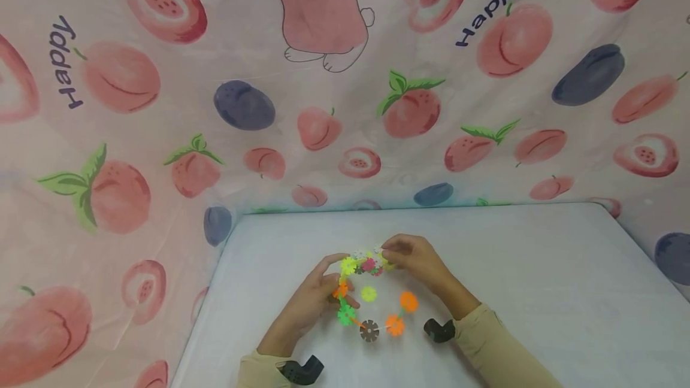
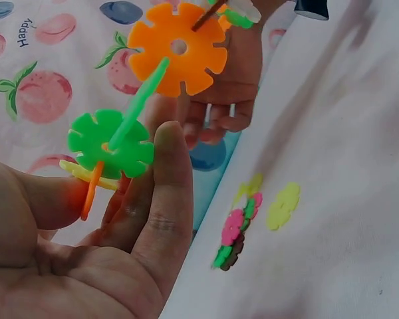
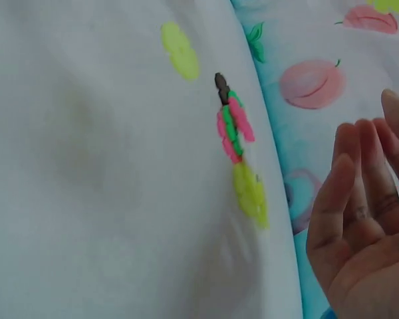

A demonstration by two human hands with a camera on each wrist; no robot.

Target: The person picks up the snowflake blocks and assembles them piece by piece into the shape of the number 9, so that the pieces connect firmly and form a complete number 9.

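Wrist-view edges crop both hands (image 2: 113,266) (image 3: 366,226) and the head view's top edge cuts off the printed figure (image 1: 323,20)

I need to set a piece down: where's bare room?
Widest: white tabletop right of the right hand, to the right edge. Narrower: between left hand and left edge, and behind the hands along the fruit-printed pink backdrop. Crowded: between the hands, with a chain of multicoloured flower-shaped plastic discs, a cluster of similar discs and a single yellow disc.
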